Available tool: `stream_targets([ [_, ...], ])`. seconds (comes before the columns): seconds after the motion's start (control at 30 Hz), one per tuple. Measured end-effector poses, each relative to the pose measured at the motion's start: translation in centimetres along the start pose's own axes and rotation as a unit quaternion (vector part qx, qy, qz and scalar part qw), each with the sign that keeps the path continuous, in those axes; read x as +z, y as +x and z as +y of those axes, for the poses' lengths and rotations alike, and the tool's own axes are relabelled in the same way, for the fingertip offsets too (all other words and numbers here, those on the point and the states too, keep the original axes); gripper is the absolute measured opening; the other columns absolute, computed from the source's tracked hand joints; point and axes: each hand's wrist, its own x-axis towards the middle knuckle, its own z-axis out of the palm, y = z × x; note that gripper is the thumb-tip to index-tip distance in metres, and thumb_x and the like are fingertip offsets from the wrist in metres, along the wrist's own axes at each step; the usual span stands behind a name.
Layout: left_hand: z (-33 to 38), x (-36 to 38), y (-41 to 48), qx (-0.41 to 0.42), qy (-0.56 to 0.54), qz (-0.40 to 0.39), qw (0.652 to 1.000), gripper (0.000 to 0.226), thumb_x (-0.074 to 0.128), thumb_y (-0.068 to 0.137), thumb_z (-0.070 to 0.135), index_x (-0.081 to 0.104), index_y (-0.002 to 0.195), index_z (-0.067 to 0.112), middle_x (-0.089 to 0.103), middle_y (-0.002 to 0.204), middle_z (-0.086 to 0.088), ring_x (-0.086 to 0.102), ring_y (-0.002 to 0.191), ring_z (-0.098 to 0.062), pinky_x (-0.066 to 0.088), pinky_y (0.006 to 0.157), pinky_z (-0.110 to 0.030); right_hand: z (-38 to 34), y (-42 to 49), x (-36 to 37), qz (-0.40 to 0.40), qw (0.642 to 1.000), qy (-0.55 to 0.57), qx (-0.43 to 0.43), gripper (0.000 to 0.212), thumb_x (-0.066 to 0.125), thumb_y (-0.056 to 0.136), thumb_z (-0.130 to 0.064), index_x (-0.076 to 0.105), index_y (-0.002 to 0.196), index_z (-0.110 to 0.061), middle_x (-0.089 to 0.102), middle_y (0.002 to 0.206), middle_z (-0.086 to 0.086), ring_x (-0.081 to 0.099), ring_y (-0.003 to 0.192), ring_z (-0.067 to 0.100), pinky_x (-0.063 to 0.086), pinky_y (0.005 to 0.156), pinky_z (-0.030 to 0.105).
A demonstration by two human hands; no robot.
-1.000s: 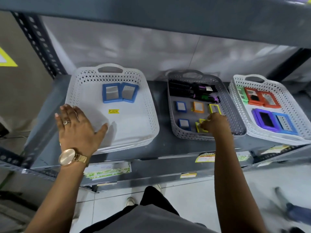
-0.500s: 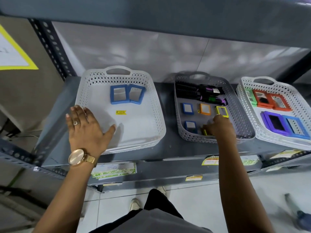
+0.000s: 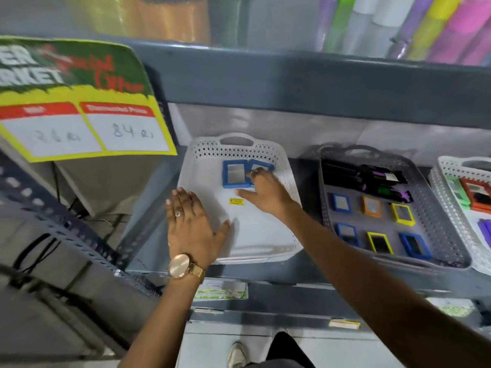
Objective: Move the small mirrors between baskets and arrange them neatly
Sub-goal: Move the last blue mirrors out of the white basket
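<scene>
A white basket (image 3: 268, 252) stands on the grey shelf and holds two blue-framed mirrors side by side at its back. My left hand (image 3: 192, 227) lies flat on its front left corner, fingers spread. My right hand (image 3: 265, 193) reaches into the basket; its fingertips rest on the right blue mirror (image 3: 263, 165) and hide much of it, with the thumb splayed wide. The left blue mirror (image 3: 235, 173) lies uncovered. To the right, a grey basket (image 3: 441, 208) holds several small mirrors in two rows: blue (image 3: 340, 203), orange (image 3: 372, 207), yellow (image 3: 402, 213), then blue, yellow and blue in front.
Black and purple packaged items (image 3: 372, 175) fill the back of the grey basket. Another white basket (image 3: 446, 166) with red, green and purple mirrors is cut off at the right edge. A yellow price sign (image 3: 79, 115) hangs at left, beside the shelf post.
My right hand left the grey basket and moved left into the white basket, onto the right blue mirror. The view swung left and up. My left hand stayed on the basket's corner.
</scene>
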Motion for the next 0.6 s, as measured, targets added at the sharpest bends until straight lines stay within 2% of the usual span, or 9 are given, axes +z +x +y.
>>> stream_targets([
  [0.13,-0.2,0.0,0.1,-0.003,-0.005,-0.002,1.000,0.112,0.012,0.066,0.071,0.013,0.144,-0.009,0.010,0.154,-0.030,0.003,0.146,-0.038,-0.007,0.118,-0.044,-2.2,4.6,1.3,0.002,0.996,-0.081,0.035,0.061,0.051,0.090,-0.046,0.046,0.129,0.001,0.051,0.133,0.021,0.049,0.123,0.036,0.043,0.098,0.042],
  [0.3,-0.1,-0.3,0.1,-0.011,-0.006,-0.009,1.000,0.105,0.029,0.072,0.066,0.014,0.144,-0.009,0.010,0.155,-0.029,0.003,0.146,-0.036,-0.004,0.119,-0.044,-4.2,7.7,1.5,-0.018,0.986,-0.162,0.041,0.058,0.054,0.086,-0.050,0.056,0.121,-0.003,0.060,0.127,0.015,0.058,0.116,0.034,0.051,0.091,0.039],
  [0.47,-0.1,-0.1,0.1,-0.012,0.002,-0.013,1.000,0.103,0.030,0.076,0.066,0.011,0.145,-0.008,0.007,0.156,-0.028,0.001,0.147,-0.035,-0.006,0.119,-0.044,-4.4,7.7,1.8,-0.031,0.984,-0.162,0.067,0.047,0.058,0.082,-0.040,0.062,0.112,-0.005,0.065,0.116,0.012,0.064,0.104,0.032,0.053,0.079,0.034],
  [0.6,-0.1,0.1,0.2,-0.011,0.000,-0.005,1.000,0.100,0.039,0.080,0.064,0.013,0.144,-0.008,0.011,0.155,-0.027,0.004,0.147,-0.035,-0.003,0.120,-0.044,-4.0,6.5,0.8,-0.011,0.992,-0.095,0.086,0.058,0.060,0.081,-0.043,0.052,0.122,-0.003,0.058,0.126,0.011,0.058,0.116,0.031,0.049,0.085,0.033],
])
